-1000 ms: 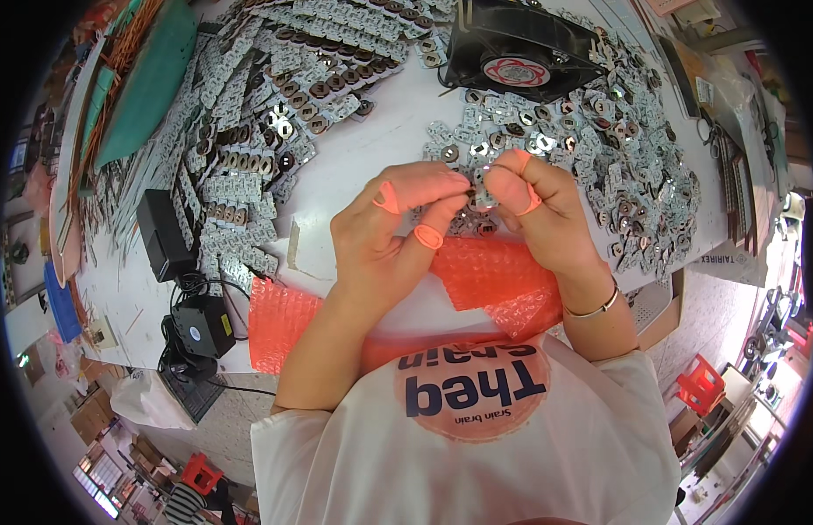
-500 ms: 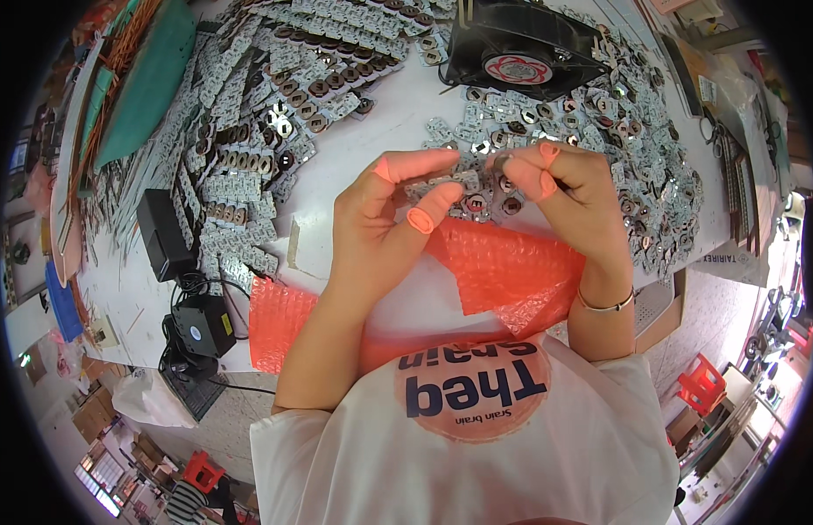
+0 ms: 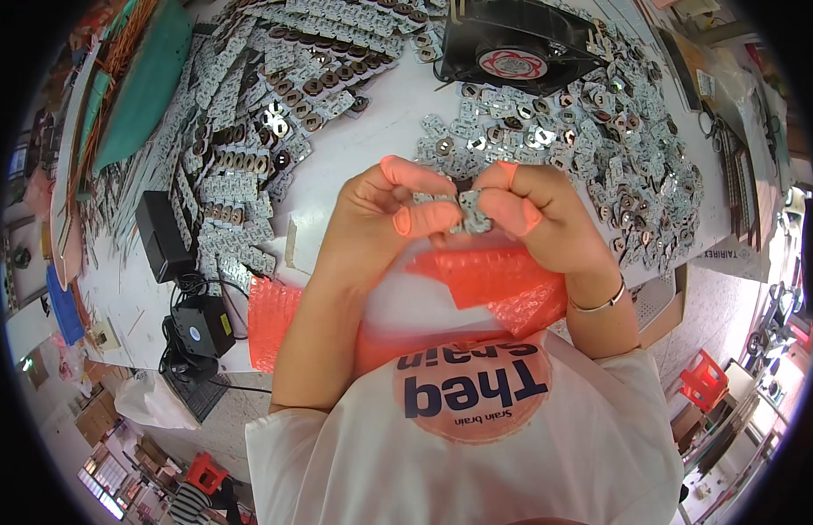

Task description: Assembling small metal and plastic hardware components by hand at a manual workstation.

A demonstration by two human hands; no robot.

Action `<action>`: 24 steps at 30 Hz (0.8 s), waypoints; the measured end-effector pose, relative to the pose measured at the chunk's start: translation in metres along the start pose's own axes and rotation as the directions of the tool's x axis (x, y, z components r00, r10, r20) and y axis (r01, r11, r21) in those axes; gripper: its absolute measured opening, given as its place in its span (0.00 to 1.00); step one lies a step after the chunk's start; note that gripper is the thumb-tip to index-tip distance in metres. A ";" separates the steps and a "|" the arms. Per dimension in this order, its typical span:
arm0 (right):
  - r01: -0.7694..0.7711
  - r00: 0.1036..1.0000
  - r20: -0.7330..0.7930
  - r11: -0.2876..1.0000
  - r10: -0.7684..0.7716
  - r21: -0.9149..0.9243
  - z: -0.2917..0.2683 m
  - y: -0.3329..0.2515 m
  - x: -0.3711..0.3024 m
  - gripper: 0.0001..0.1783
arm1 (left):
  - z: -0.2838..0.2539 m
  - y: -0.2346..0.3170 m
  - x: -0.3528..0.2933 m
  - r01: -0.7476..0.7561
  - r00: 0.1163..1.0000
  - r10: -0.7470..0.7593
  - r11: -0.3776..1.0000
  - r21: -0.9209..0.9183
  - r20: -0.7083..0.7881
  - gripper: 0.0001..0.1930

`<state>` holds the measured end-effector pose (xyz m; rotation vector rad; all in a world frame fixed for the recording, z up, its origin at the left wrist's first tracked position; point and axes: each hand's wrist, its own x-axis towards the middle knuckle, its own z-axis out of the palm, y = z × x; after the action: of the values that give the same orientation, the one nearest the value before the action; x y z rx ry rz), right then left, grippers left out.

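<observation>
Both hands meet above the near middle of the table and pinch one small grey-white metal plate with holes. My left hand is closed on its left part, thumb and forefinger in salmon-pink finger cots. From the other side, my right hand grips it between a thumb and forefinger in similar cots. A small dark piece shows between the fingertips at the plate's far edge; its kind is too small to make out. Red bubble wrap lies just below the hands, between them and my shirt.
Rows of plates with brown round discs cover the far left. Loose plates and discs are heaped at right. A black fan stands at the back. Black power adapters with cables sit left; a green tray holds copper-coloured wires.
My hands have come together and drawn slightly toward my body. The plate, earlier in my left fingers, is now pinched by both hands. My right fingers have moved left onto it.
</observation>
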<state>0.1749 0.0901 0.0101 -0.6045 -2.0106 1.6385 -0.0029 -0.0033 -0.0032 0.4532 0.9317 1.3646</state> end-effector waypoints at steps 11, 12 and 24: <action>-0.094 0.985 -0.144 0.995 0.096 0.024 0.002 0.000 0.001 0.10 | 0.008 -0.013 0.006 -0.629 0.707 0.674 0.463 0.624 0.214 0.11; -0.073 0.986 -0.152 0.997 0.072 0.002 0.003 0.001 0.001 0.10 | 0.008 -0.013 0.006 -0.629 0.707 0.674 0.463 0.625 0.212 0.11; -0.039 0.991 -0.130 0.996 0.028 -0.078 0.000 0.008 0.002 0.11 | 0.010 -0.023 0.008 -0.629 0.655 0.736 0.407 0.662 0.171 0.12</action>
<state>0.1741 0.0927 0.0029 -0.7576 -1.9894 1.5025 0.0189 0.0022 -0.0165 1.4719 1.4730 1.7818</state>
